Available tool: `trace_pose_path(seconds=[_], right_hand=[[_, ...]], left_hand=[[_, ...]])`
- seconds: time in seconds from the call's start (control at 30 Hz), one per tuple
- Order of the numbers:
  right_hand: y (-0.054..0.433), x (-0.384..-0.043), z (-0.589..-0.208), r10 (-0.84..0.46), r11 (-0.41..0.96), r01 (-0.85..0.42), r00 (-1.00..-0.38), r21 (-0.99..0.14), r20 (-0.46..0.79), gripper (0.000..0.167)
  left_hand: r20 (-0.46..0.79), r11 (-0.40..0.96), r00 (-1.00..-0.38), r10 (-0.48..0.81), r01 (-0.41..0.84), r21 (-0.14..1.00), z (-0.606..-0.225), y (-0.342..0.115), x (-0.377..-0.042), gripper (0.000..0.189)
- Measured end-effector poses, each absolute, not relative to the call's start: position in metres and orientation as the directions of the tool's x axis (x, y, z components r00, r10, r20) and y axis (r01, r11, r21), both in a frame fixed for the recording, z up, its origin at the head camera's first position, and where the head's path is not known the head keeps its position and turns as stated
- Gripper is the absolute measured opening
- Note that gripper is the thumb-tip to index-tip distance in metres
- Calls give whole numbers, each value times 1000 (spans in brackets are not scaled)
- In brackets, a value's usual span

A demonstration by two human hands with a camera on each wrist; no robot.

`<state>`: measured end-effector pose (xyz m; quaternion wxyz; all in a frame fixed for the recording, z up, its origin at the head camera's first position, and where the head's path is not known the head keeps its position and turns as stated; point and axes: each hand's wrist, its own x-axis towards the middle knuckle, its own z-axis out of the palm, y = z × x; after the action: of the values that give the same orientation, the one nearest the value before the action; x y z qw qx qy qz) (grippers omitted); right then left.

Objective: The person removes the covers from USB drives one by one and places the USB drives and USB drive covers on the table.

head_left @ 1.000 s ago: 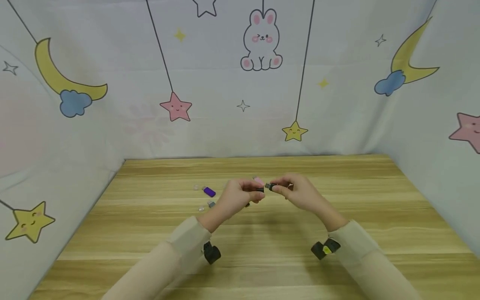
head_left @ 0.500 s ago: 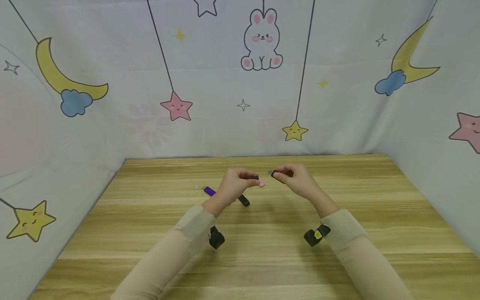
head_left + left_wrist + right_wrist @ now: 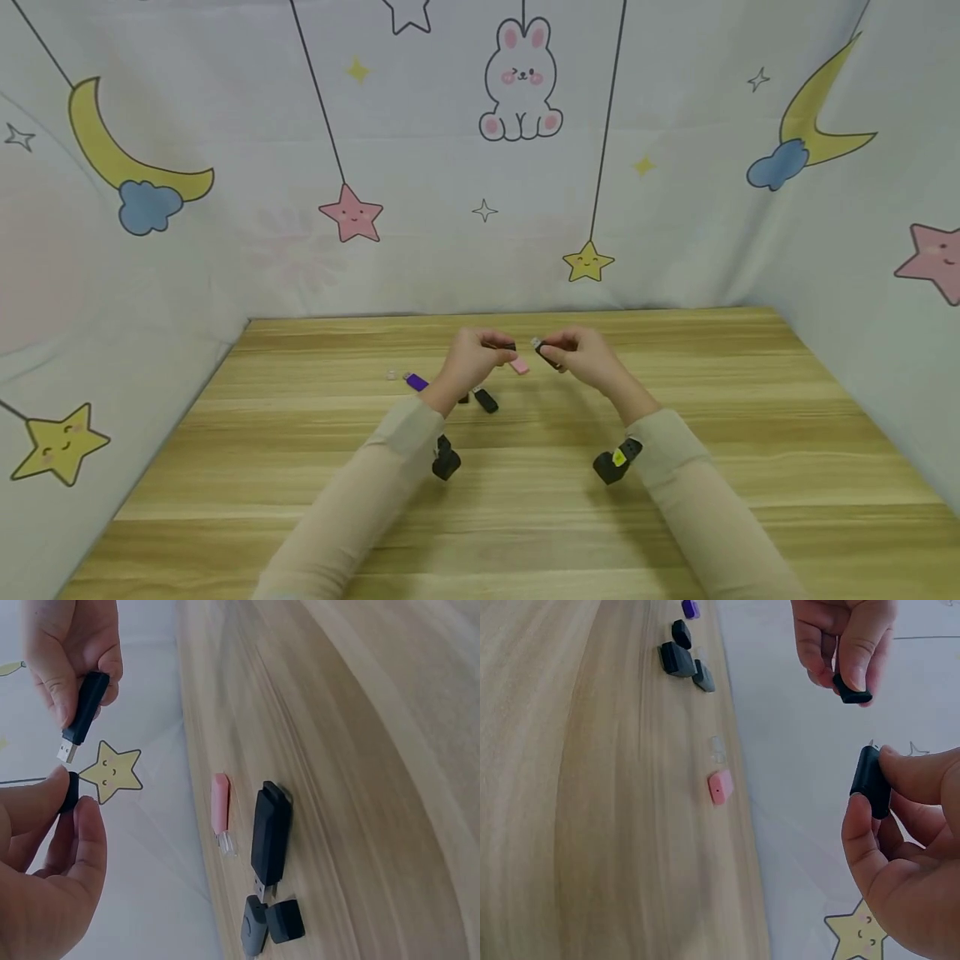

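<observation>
My right hand (image 3: 585, 357) pinches a black USB stick (image 3: 88, 705) between thumb and fingers, its bare metal plug pointing toward the other hand. In my left hand (image 3: 474, 358) a small black cap (image 3: 70, 792) is pinched at the fingertips. A short gap separates plug and cap, and both are held above the table. Below the hands lies a pink USB stick (image 3: 720, 786) with a clear cap. Nearer to me rests a second black USB stick (image 3: 271, 832) with its plug bare, beside a loose black cap (image 3: 286, 921) and a grey USB stick (image 3: 254, 925).
A purple USB stick (image 3: 416, 382) lies left of the left hand, with a small clear cap (image 3: 392, 375) beyond it. The wooden table (image 3: 525, 517) ends at a printed cloth backdrop (image 3: 420, 275). Each wrist carries a black camera.
Both hands have moved away from me, still holding the stick and the cap apart. The second black stick and loose cap on the table have come into fuller view.
</observation>
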<state>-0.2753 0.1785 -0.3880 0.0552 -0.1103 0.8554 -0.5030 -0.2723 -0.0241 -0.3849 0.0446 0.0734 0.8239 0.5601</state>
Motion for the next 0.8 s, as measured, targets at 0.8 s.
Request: trace_pose_path(seconds=[0.8], right_hand=[[163,-286,-420,-220,537,-29,-970,-843,-107,29]], left_hand=[[-47,524,-985,165,47,851,-410,-21,-289,14]])
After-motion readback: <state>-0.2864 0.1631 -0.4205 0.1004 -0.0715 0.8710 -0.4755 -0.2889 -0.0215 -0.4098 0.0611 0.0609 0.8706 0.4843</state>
